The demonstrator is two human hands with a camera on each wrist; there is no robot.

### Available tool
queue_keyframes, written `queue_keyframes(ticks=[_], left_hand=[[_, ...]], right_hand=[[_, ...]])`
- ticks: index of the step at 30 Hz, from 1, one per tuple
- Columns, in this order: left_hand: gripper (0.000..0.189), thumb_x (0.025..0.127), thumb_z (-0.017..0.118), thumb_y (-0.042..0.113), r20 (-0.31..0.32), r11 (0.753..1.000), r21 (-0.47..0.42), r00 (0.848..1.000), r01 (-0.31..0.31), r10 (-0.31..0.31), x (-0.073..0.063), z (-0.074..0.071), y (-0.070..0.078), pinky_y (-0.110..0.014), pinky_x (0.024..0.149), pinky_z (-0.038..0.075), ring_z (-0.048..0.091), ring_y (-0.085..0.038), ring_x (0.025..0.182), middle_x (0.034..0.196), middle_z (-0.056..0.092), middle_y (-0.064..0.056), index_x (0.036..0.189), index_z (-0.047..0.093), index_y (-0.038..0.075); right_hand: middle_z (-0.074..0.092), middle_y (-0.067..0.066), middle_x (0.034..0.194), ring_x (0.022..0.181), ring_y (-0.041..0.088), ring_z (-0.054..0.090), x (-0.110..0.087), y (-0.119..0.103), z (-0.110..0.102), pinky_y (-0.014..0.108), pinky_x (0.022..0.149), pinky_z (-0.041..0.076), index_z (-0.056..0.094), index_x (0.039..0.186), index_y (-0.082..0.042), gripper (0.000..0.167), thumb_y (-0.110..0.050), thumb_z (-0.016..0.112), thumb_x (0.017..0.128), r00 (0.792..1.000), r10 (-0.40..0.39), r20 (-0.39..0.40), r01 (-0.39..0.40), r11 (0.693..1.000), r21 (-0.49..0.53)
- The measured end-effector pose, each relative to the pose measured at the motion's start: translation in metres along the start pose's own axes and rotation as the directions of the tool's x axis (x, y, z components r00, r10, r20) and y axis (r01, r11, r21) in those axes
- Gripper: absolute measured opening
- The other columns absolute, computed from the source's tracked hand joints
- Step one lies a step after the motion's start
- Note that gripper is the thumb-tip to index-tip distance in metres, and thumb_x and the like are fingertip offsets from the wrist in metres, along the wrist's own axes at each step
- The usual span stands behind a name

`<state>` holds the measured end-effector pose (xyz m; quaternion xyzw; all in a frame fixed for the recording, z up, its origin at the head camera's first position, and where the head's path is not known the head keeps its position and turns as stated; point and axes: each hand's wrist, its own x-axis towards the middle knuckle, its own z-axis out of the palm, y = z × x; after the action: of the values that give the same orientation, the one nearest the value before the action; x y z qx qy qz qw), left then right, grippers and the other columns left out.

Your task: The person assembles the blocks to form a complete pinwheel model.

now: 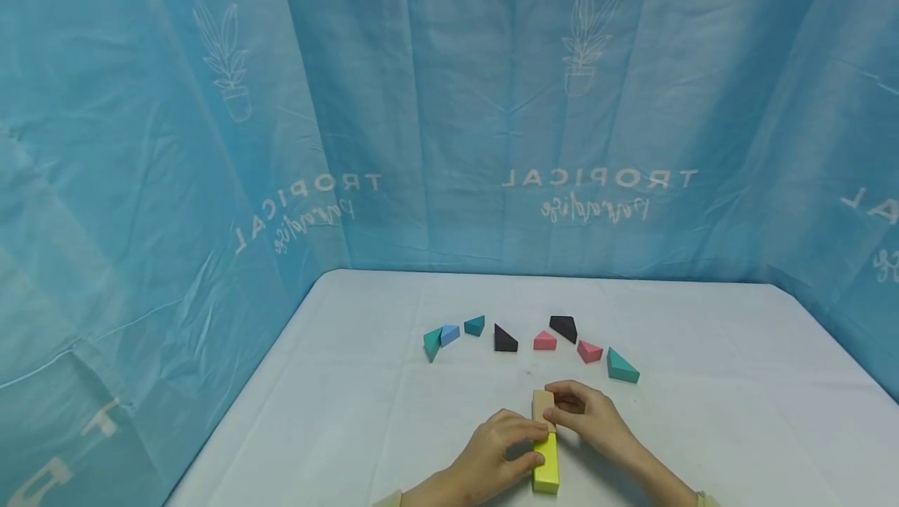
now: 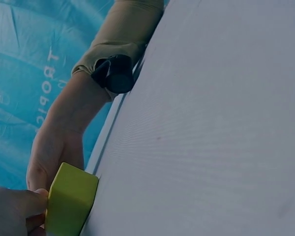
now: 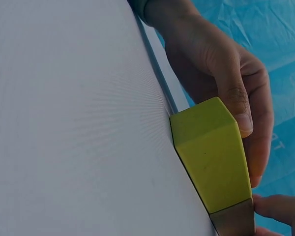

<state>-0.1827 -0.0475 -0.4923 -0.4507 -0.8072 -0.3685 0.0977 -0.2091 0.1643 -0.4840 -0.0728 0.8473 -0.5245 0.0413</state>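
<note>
Apparently squaring up the tan oblong block [image 1: 543, 407], grasped in the right hand [image 1: 591, 418], end to end with the yellow oblong block [image 1: 547, 469], grasped in the left hand [image 1: 489, 449], on the worktop [image 1: 351, 421], probably needing a flush join before letting go.

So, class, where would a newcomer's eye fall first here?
The bright yellow block near the front of the white table comes first, set end to end with a tan block, left hand and right hand touching them. Next come small coloured blocks scattered farther back. Blue cloth with mirrored lettering hangs behind.
</note>
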Motion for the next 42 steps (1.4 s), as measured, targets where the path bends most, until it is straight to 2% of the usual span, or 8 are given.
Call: queue_keyframes(ticks=[4, 7, 11, 16, 20, 29, 37, 42], left_hand=[[0.029, 0.092, 0.064, 0.02, -0.022, 1.0, -0.003, 1.0, -0.005, 0.005, 0.006, -0.004, 0.001, -0.023, 0.09, 0.045, 0.053, -0.006, 0.106, 0.116, 0.064, 0.003, 0.118, 0.064, 0.008], [0.03, 0.089, 0.067, 0.017, -0.089, 0.999, -0.042, 0.996, 0.023, -0.026, 0.014, -0.008, 0.0, -0.025, 0.088, 0.047, 0.055, -0.008, 0.104, 0.114, 0.064, 0.003, 0.117, 0.063, 0.008], [0.032, 0.087, 0.069, 0.018, -0.149, 0.986, -0.126, 0.981, 0.106, -0.124, 0.019, -0.008, -0.002, -0.029, 0.084, 0.05, 0.057, -0.011, 0.099, 0.113, 0.065, 0.002, 0.117, 0.063, 0.008], [0.04, 0.086, 0.07, 0.025, -0.129, 0.954, -0.188, 0.957, 0.234, -0.26, 0.016, -0.001, -0.004, -0.031, 0.086, 0.049, 0.056, -0.011, 0.1, 0.116, 0.062, 0.004, 0.122, 0.061, 0.011], [0.044, 0.085, 0.071, 0.029, -0.125, 0.934, -0.225, 0.943, 0.277, -0.31, 0.015, 0.003, -0.003, -0.034, 0.089, 0.047, 0.054, -0.01, 0.103, 0.119, 0.061, 0.006, 0.124, 0.06, 0.012], [0.048, 0.085, 0.07, 0.034, -0.059, 0.914, -0.252, 0.938, 0.318, -0.342, 0.014, 0.009, -0.004, -0.033, 0.094, 0.046, 0.052, -0.009, 0.111, 0.123, 0.059, 0.006, 0.126, 0.057, 0.014], [0.049, 0.084, 0.07, 0.035, -0.029, 0.898, -0.257, 0.926, 0.357, -0.376, 0.014, 0.01, -0.004, -0.029, 0.095, 0.044, 0.051, -0.007, 0.112, 0.122, 0.058, 0.009, 0.127, 0.057, 0.015], [0.05, 0.084, 0.07, 0.035, -0.031, 0.907, -0.251, 0.934, 0.338, -0.356, 0.012, 0.009, -0.007, -0.029, 0.096, 0.044, 0.051, -0.007, 0.113, 0.122, 0.058, 0.009, 0.127, 0.057, 0.015]], right_hand=[[0.064, 0.01, 0.111, 0.101, 0.026, 0.062, 0.003, 0.0, -0.005, 0.036, 0.086, 0.051, 0.061, 0.117, -0.001, 0.048, -0.031, 0.074, 0.082, 0.999, -0.011, -0.03, 0.012, 1.0, 0.013], [0.064, 0.012, 0.113, 0.104, 0.027, 0.061, 0.007, 0.003, -0.012, 0.035, 0.087, 0.05, 0.061, 0.117, -0.001, 0.044, -0.026, 0.072, 0.084, 0.995, -0.032, -0.093, 0.034, 0.999, 0.028], [0.063, 0.013, 0.115, 0.107, 0.028, 0.06, 0.012, 0.01, -0.024, 0.035, 0.088, 0.05, 0.06, 0.119, 0.0, 0.044, -0.027, 0.07, 0.086, 0.982, -0.019, -0.188, 0.021, 1.0, 0.007], [0.063, 0.017, 0.116, 0.109, 0.03, 0.059, 0.016, 0.021, -0.041, 0.041, 0.09, 0.048, 0.059, 0.122, -0.001, 0.052, -0.037, 0.068, 0.087, 0.962, 0.002, -0.272, -0.026, 0.996, -0.084], [0.062, 0.02, 0.117, 0.11, 0.033, 0.058, 0.019, 0.027, -0.053, 0.045, 0.091, 0.047, 0.058, 0.123, 0.001, 0.055, -0.04, 0.066, 0.087, 0.948, -0.018, -0.318, -0.028, 0.99, -0.141], [0.059, 0.024, 0.119, 0.11, 0.038, 0.056, 0.035, 0.034, -0.063, 0.044, 0.089, 0.048, 0.057, 0.122, 0.008, 0.051, -0.028, 0.068, 0.088, 0.925, -0.138, -0.354, 0.065, 0.975, -0.212], [0.069, 0.015, 0.098, 0.089, 0.028, 0.066, 0.048, 0.04, -0.063, 0.031, 0.072, 0.053, 0.066, 0.109, 0.003, 0.027, -0.012, 0.07, 0.086, 0.912, -0.226, -0.342, 0.129, 0.95, -0.284], [0.07, 0.013, 0.092, 0.085, 0.027, 0.066, 0.05, 0.042, -0.061, 0.034, 0.07, 0.053, 0.068, 0.105, 0.002, 0.023, -0.01, 0.07, 0.086, 0.906, -0.248, -0.342, 0.138, 0.939, -0.316]])
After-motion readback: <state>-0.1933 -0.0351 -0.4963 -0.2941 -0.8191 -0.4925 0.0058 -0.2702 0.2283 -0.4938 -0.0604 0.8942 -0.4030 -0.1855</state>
